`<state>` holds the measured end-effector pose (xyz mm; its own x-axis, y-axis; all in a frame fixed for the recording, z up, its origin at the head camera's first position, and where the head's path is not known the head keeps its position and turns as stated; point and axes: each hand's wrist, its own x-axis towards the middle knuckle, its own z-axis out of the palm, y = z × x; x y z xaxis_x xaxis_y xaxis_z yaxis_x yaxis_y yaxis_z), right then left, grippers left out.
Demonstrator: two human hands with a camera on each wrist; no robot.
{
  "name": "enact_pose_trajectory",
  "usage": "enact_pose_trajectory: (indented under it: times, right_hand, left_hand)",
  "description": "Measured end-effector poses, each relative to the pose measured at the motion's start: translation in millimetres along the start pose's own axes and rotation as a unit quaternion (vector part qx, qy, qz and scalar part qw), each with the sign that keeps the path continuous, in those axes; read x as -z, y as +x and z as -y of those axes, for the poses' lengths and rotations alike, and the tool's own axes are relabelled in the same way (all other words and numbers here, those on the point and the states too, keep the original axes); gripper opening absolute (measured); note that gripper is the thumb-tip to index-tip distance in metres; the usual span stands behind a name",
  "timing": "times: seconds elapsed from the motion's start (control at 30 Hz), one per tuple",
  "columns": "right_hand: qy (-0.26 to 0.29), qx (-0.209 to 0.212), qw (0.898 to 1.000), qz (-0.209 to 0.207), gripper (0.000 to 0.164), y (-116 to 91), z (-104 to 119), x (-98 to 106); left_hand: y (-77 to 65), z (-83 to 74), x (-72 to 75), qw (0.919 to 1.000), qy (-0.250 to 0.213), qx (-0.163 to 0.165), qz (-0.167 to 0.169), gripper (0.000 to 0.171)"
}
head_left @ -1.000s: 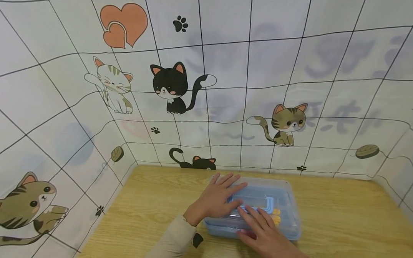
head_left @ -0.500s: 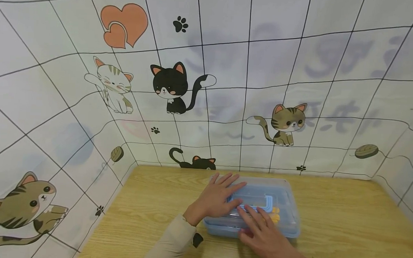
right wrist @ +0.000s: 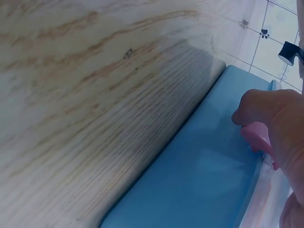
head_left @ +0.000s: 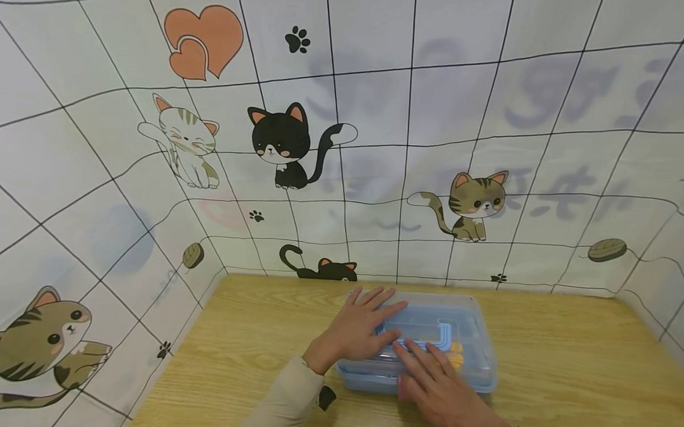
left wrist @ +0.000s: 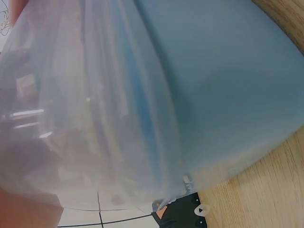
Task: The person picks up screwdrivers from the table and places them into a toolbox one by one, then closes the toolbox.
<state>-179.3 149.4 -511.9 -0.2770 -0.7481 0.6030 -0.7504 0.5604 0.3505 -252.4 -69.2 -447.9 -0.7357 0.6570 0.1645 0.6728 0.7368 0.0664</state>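
A blue plastic box with a clear lid (head_left: 475,318) stands on the table, and its blue side wall (left wrist: 228,85) fills much of the left wrist view. On the lid lies a light blue carrying handle (head_left: 447,338), partly covered by fingers. My left hand (head_left: 355,329) rests flat on the lid's left part with fingers spread. The right hand (head_left: 445,393) reaches over the front edge, its straight fingers touching the lid. In the right wrist view its thumb (right wrist: 259,107) is bent against a pink latch (right wrist: 256,137) on the box's front.
Yellow shapes (head_left: 457,355) show at the lid beside the right fingers. The wood-grain table (head_left: 570,370) extends to both sides of the box. Behind it and at the sides rise walls covered with a cat-print, grid-lined sheet (head_left: 378,177).
The right thumb has shifted at the front of the box, and more of the pink latch now shows beside it. The left hand stays in place on the lid.
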Motion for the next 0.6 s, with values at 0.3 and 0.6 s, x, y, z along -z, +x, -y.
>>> enact_pose_trajectory:
  times: [0.3, 0.6]
  right_hand:
    - [0.004, 0.000, 1.000, -0.026, 0.039, 2.7, 1.5, -2.8]
    - [0.026, -0.012, 0.999, -0.039, 0.040, 4.7, 4.4, -3.8]
  left_hand:
    - [0.4, 4.9, -2.9, 1.0000, -0.007, -0.005, 0.002, 0.056]
    - [1.1, 6.0, -3.5, 0.9998, -0.015, -0.007, 0.003, 0.056]
